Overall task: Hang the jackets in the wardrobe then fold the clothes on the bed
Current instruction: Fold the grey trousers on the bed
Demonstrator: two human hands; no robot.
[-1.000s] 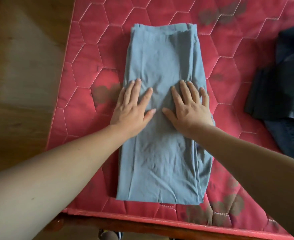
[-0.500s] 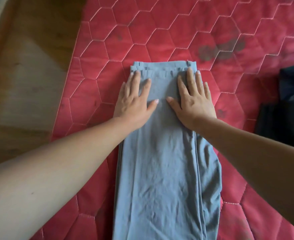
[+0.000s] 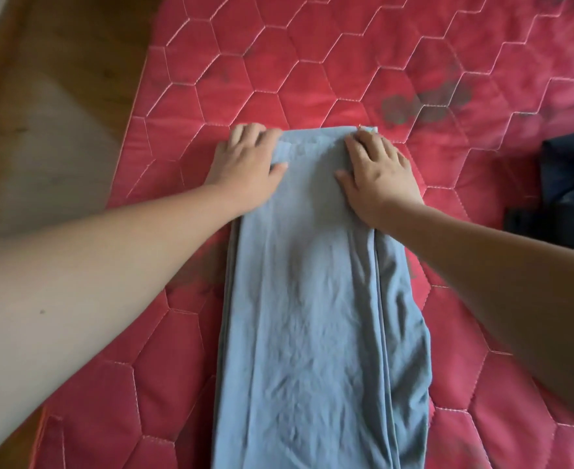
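Observation:
A grey-blue garment (image 3: 312, 316), folded into a long narrow strip, lies lengthwise on the red quilted mattress (image 3: 312, 62). Both my hands are at its far end. My left hand (image 3: 245, 167) grips the far left corner, thumb on top of the cloth and fingers curled over the edge. My right hand (image 3: 376, 174) lies on the far right corner with its fingertips curled round the far edge. The strip's near end runs out of the bottom of the view. On the right side the lower layers bulge out from under the top layer.
Dark navy clothes (image 3: 569, 184) lie on the mattress at the right edge of the view. The wooden floor (image 3: 42, 130) borders the mattress on the left. Dark stains mark the red cover beyond the garment's far right corner.
Both hands slid away from me along the garment, from its middle to its far end. Their flat fingers have curled round the far corners. The view has tipped forward with them.

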